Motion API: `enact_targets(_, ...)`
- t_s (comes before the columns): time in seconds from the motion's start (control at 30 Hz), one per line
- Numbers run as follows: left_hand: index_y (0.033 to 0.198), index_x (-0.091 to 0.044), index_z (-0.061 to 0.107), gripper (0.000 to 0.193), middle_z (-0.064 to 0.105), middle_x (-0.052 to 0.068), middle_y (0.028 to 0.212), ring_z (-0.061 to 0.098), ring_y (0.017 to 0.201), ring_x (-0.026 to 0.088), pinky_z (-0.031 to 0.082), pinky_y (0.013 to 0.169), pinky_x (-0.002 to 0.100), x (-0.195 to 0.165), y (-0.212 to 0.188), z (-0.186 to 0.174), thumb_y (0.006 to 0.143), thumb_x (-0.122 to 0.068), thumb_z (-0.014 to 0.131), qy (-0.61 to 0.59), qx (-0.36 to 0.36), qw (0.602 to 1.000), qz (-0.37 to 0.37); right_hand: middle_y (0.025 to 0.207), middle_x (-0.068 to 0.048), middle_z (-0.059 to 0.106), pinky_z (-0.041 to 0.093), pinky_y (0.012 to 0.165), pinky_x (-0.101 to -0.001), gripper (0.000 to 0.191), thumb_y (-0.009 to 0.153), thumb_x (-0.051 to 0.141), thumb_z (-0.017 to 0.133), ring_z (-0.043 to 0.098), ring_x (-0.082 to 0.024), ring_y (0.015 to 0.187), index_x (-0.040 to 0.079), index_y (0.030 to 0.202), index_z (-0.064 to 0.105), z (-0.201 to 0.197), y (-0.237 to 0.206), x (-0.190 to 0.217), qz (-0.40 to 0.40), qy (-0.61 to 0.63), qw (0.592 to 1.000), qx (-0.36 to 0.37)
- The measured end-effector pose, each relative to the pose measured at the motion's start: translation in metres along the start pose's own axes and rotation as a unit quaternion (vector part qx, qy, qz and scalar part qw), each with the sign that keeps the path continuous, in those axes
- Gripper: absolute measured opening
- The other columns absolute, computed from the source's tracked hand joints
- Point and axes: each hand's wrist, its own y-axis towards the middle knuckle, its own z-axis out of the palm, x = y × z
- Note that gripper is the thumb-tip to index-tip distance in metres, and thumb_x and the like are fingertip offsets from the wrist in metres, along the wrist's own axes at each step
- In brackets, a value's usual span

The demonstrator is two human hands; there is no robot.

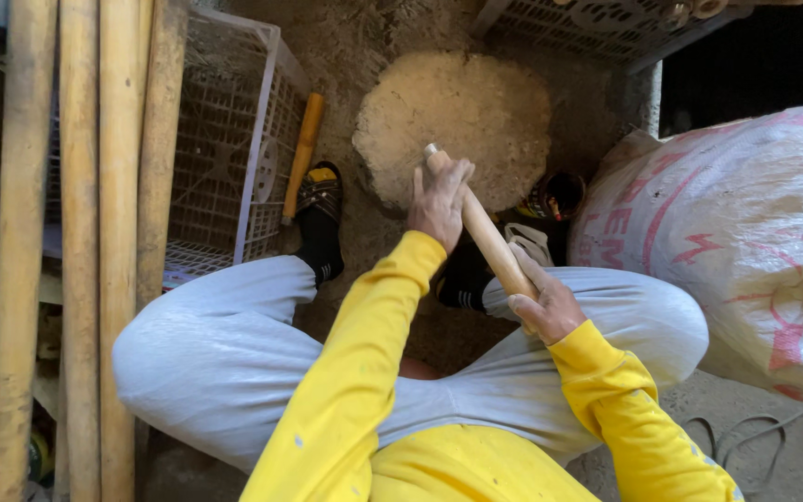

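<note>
Both hands (494, 251) around wooden stick (479, 223)

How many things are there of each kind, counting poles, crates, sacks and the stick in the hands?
Bamboo poles: 4
Plastic crates: 2
Sacks: 1
Wooden stick, held by left hand and right hand: 1
Total: 8

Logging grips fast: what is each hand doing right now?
Left hand: closed around the upper end of the wooden handle.
Right hand: closed around the same wooden handle, lower down.
</note>
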Motion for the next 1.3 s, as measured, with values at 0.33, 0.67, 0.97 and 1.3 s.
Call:
enact_targets(0.33,0.144,-0.015,0.057,0.039,0.059,0.007,0.148,0.052,0.143,0.027,0.014,0.127,0.06,-0.008,-0.024,0.01,0.106,-0.016,0.047,0.013,-0.008,1.0,0.027,0.073,0.0,0.058,0.045,0.046,-0.0278,0.085,0.078,0.013,0.063,0.049,-0.011,0.049,0.017,0.16,0.037,-0.002,0.009,-0.009,-0.026,0.121,0.992,0.027)
enact_targets(0.67,0.142,-0.015,0.057,0.041,0.061,0.008,0.144,0.053,0.143,0.029,0.02,0.128,0.06,-0.004,-0.016,0.019,0.101,-0.011,0.048,0.038,-0.021,0.998,0.039,0.073,0.0,0.056,0.044,0.047,-0.0268,0.086,0.078,0.014,0.062,0.048,-0.01,0.052,0.017,0.161,0.036,-0.005,0.013,-0.014,-0.036,0.16,0.985,0.054)
enact_targets(0.97,0.148,-0.015,0.05,0.045,0.06,0.01,0.146,0.052,0.141,0.032,0.02,0.125,0.061,0.003,0.011,0.007,0.103,-0.015,0.051,0.059,-0.03,0.998,-0.001,0.068,-0.002,0.051,0.032,0.04,-0.0251,0.087,0.078,0.015,0.061,0.038,-0.009,0.044,0.02,0.161,0.036,-0.007,0.009,-0.008,0.033,0.268,0.96,0.077)
enact_targets(1.3,0.146,-0.015,0.054,0.038,0.055,0.009,0.152,0.048,0.145,0.03,0.019,0.126,0.06,0.012,0.007,0.012,0.108,-0.014,0.048,0.07,-0.022,0.997,0.0,0.068,-0.006,0.055,0.031,0.034,-0.0273,0.086,0.076,0.022,0.061,0.043,-0.012,0.04,0.021,0.159,0.038,-0.012,0.008,0.003,0.061,0.275,0.955,0.089)
